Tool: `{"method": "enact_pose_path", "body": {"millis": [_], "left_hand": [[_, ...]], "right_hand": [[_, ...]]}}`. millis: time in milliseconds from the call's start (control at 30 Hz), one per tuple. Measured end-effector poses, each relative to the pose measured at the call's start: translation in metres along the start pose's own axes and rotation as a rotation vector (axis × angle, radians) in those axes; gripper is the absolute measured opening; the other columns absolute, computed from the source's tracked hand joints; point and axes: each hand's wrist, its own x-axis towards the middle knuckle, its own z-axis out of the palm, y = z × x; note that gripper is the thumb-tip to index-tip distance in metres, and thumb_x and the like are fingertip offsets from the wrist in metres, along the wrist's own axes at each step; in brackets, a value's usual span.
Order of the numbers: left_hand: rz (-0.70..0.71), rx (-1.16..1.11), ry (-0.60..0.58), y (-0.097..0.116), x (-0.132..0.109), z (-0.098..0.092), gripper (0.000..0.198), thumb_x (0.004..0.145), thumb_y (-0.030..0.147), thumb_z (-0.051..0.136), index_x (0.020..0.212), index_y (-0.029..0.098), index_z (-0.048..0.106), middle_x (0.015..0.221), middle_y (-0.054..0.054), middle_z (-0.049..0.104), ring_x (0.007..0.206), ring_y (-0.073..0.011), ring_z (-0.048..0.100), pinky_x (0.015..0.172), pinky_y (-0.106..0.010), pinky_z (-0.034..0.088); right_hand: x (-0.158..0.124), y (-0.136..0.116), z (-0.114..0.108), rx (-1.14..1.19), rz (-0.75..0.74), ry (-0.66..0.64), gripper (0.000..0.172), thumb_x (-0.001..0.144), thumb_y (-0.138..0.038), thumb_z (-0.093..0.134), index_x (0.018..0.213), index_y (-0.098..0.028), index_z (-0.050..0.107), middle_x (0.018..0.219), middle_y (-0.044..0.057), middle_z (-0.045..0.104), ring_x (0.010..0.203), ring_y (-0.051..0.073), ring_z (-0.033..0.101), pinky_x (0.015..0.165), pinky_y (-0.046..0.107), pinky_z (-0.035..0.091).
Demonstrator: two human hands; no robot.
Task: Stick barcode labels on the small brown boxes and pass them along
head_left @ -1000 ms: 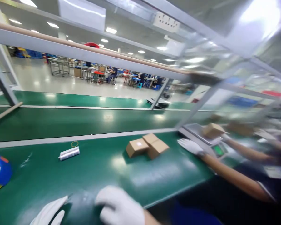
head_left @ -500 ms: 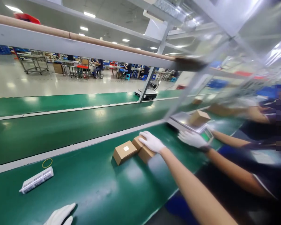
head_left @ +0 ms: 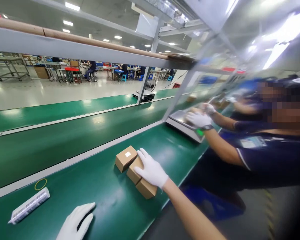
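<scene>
My left hand (head_left: 76, 221), in a white glove, hovers low over the green belt with thumb and fingers apart, holding nothing. My white-gloved right hand (head_left: 152, 168) rests across the small cardboard boxes, fingers outstretched and thumb spread. Beneath it are a middle cardboard box (head_left: 133, 173) and a nearer cardboard box (head_left: 146, 189), both partly covered. Touching the fingertips' side, a third cardboard box (head_left: 123, 161) bears a white label on top. A white tube with a nozzle (head_left: 30, 205) lies left of my left hand, beside a yellow rubber band (head_left: 40, 184).
The green belt (head_left: 102, 186) runs along a pale rail (head_left: 95, 146). A bench scale (head_left: 185, 128) stands at the right, where a co-worker's gloved hands (head_left: 198, 118) are blurred. A metal post (head_left: 178, 93) rises behind it. Another scale (head_left: 143, 96) sits on the far belt.
My right hand and the boxes under it have shifted nearer to me; the boxes now stand in a slanted row. My left hand has come further into view. The co-worker's box no longer shows on the scale.
</scene>
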Motion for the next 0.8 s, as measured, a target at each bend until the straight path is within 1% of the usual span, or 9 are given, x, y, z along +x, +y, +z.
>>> {"method": "enact_pose_path", "body": {"millis": [100,200,267,367,533,567,633,700,800], "left_hand": [[0.051,0.017,-0.033,0.004,0.004,0.003,0.037,0.097,0.044,0.052,0.126,0.037,0.075,0.133,0.002,0.073,0.125,-0.0259,0.068,0.111,-0.04,0.054],[0.063,0.002,-0.023,-0.001,-0.007,0.002,0.038,0.098,0.044,0.051,0.126,0.036,0.075,0.133,0.001,0.073,0.125,-0.0252,0.068,0.11,-0.039,0.054],[0.032,-0.013,-0.005,-0.006,-0.017,-0.007,0.038,0.1,0.044,0.049,0.125,0.035,0.076,0.133,0.001,0.073,0.125,-0.0252,0.068,0.112,-0.04,0.053],[-0.032,-0.006,0.104,-0.02,-0.027,-0.04,0.039,0.1,0.048,0.048,0.121,0.032,0.078,0.13,-0.001,0.075,0.122,-0.0264,0.069,0.113,-0.044,0.052],[-0.045,0.134,0.496,-0.068,-0.022,-0.125,0.043,0.1,0.048,0.048,0.127,0.025,0.072,0.135,-0.006,0.071,0.129,-0.0284,0.062,0.119,-0.047,0.044],[-0.084,0.169,0.541,-0.079,-0.019,-0.138,0.045,0.1,0.047,0.047,0.129,0.023,0.071,0.136,-0.008,0.07,0.13,-0.0297,0.06,0.119,-0.048,0.042],[-0.174,0.202,0.558,-0.1,-0.013,-0.155,0.048,0.1,0.047,0.047,0.131,0.017,0.07,0.135,-0.013,0.07,0.13,-0.0326,0.06,0.118,-0.051,0.042],[-0.203,0.182,0.524,-0.115,-0.009,-0.158,0.049,0.101,0.046,0.047,0.131,0.014,0.069,0.137,-0.015,0.069,0.13,-0.0335,0.059,0.117,-0.05,0.041],[-0.147,0.124,0.484,-0.121,-0.008,-0.143,0.045,0.101,0.044,0.049,0.13,0.019,0.071,0.133,-0.012,0.071,0.126,-0.0306,0.061,0.115,-0.045,0.042]], "right_hand": [[0.004,-0.013,0.003,0.001,-0.016,0.006,0.08,0.094,-0.045,0.055,0.166,-0.029,0.023,0.172,0.007,0.016,0.143,0.033,0.042,0.106,0.044,0.046],[0.005,-0.023,0.008,-0.013,-0.021,0.009,0.07,0.097,-0.046,0.051,0.163,-0.033,0.032,0.171,0.005,0.021,0.139,0.034,0.045,0.102,0.045,0.049],[0.006,-0.032,0.014,-0.023,-0.027,0.009,0.066,0.098,-0.047,0.05,0.161,-0.033,0.036,0.17,0.005,0.024,0.138,0.034,0.047,0.102,0.046,0.049],[0.007,-0.057,0.025,-0.03,-0.062,-0.005,0.066,0.098,-0.046,0.052,0.161,-0.031,0.038,0.17,0.007,0.025,0.139,0.035,0.046,0.103,0.047,0.048],[-0.002,-0.121,0.051,-0.033,-0.148,-0.026,0.065,0.097,-0.045,0.052,0.159,-0.031,0.041,0.17,0.006,0.024,0.143,0.036,0.043,0.101,0.048,0.051],[-0.006,-0.135,0.057,-0.032,-0.166,-0.024,0.065,0.097,-0.046,0.052,0.159,-0.031,0.042,0.17,0.006,0.024,0.143,0.036,0.043,0.101,0.048,0.052],[-0.015,-0.163,0.068,-0.029,-0.196,-0.021,0.064,0.097,-0.048,0.053,0.158,-0.03,0.044,0.17,0.007,0.024,0.143,0.036,0.043,0.1,0.048,0.054],[-0.025,-0.189,0.08,-0.018,-0.203,-0.009,0.064,0.097,-0.049,0.053,0.157,-0.03,0.045,0.168,0.009,0.027,0.143,0.037,0.043,0.096,0.049,0.056],[-0.038,-0.222,0.098,-0.007,-0.203,0.025,0.062,0.096,-0.05,0.054,0.155,-0.03,0.048,0.166,0.011,0.031,0.142,0.04,0.043,0.087,0.05,0.059]]}}
